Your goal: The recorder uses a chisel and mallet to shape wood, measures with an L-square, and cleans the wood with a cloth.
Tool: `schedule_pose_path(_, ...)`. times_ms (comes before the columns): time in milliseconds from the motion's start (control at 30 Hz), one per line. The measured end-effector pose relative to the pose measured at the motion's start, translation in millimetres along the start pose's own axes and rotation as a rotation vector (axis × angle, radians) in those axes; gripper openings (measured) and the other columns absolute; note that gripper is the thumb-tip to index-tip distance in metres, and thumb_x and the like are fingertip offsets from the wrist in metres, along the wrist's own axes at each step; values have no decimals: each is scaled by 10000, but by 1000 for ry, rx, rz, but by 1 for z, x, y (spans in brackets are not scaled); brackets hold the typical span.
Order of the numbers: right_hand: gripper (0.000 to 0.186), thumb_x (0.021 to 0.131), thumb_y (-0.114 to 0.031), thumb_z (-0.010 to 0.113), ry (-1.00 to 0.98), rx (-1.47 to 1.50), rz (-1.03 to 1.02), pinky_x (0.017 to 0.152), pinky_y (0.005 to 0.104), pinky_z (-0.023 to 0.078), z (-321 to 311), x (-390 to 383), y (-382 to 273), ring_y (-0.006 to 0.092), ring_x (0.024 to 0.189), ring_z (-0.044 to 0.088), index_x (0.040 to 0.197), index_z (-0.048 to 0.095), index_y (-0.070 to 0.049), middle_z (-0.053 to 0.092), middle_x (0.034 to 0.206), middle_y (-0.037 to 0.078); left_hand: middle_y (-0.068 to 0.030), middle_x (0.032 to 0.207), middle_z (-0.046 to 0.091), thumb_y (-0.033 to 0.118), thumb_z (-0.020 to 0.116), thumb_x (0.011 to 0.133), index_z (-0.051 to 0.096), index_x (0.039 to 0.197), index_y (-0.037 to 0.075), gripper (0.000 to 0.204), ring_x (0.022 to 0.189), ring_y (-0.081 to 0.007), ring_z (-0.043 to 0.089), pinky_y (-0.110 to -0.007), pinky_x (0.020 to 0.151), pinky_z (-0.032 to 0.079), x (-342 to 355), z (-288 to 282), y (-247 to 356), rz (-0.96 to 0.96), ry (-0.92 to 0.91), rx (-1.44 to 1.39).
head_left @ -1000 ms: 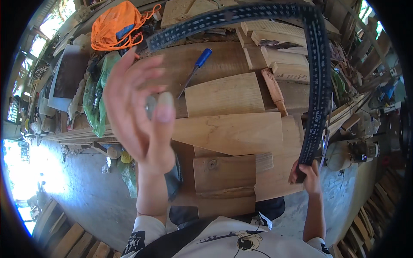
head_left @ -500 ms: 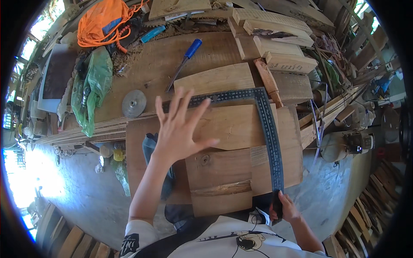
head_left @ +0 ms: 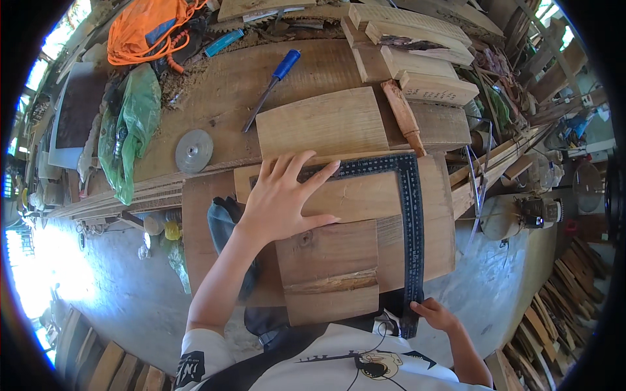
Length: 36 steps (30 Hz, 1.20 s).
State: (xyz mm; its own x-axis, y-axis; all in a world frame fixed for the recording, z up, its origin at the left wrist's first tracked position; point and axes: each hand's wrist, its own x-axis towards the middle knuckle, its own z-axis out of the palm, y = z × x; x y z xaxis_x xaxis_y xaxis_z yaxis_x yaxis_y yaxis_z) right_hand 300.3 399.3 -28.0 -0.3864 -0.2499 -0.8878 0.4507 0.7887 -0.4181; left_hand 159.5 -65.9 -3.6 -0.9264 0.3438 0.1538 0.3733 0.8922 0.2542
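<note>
Lying with one arm along a pale board (head_left: 365, 199), one black L-shaped square (head_left: 412, 228) is overlaid by the left hand (head_left: 277, 203), fingers spread and unclenched, and is grasped at its near end by the right hand (head_left: 437, 314), a blue-handled screwdriver (head_left: 280, 73) being set farther back on the bench (head_left: 225, 104).

A black L-shaped square (head_left: 413, 225) with pale graduations lay over a pale wooden board (head_left: 365, 197), its corner at two o'clock, one arm running toward nine, the other toward six. The board stretched crosswise, nine to three.
</note>
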Motion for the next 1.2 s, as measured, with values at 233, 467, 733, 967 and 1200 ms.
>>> schedule_pose_path(233,472,1115,-362,567,110,605,-169,705,343,583,-3,0,-47,206,739,710,898,681,42,747,823,107,-142,1422,529,648,693,926,519,1590,293,773,1267,-333,541,-511,1129,400,-2,2,3,-23,44,-2)
schedule_pose_path(467,395,1112,-342,560,349,737,-187,670,356,625,-2,8,-74,229,704,737,1023,640,34,721,789,129,-112,1418,571,575,682,963,550,1570,270,692,1255,-316,565,-479,1119,405,-3,4,4,-72,91,-50)
schedule_pose_path(733,357,1054,-311,681,587,521,-292,457,297,528,-35,1,-93,168,511,658,959,639,30,662,646,87,-121,1342,656,401,756,945,590,1501,84,661,1182,-308,633,-467,1077,436,-1,11,3,-106,226,-131)
schedule_pose_path(967,534,1033,-395,701,805,71,-381,419,308,423,-63,12,-109,148,436,587,723,588,26,565,544,71,-113,1179,692,218,878,826,661,1417,74,646,1098,-295,654,-444,1012,484,-19,-14,15,-185,396,-120)
schedule_pose_path(1200,497,999,-400,713,872,-210,-622,513,396,430,-99,3,-128,276,509,608,764,552,7,551,582,154,-75,867,688,155,894,807,687,1366,44,607,793,-203,674,-338,739,554,-51,-41,33,-379,359,-292)
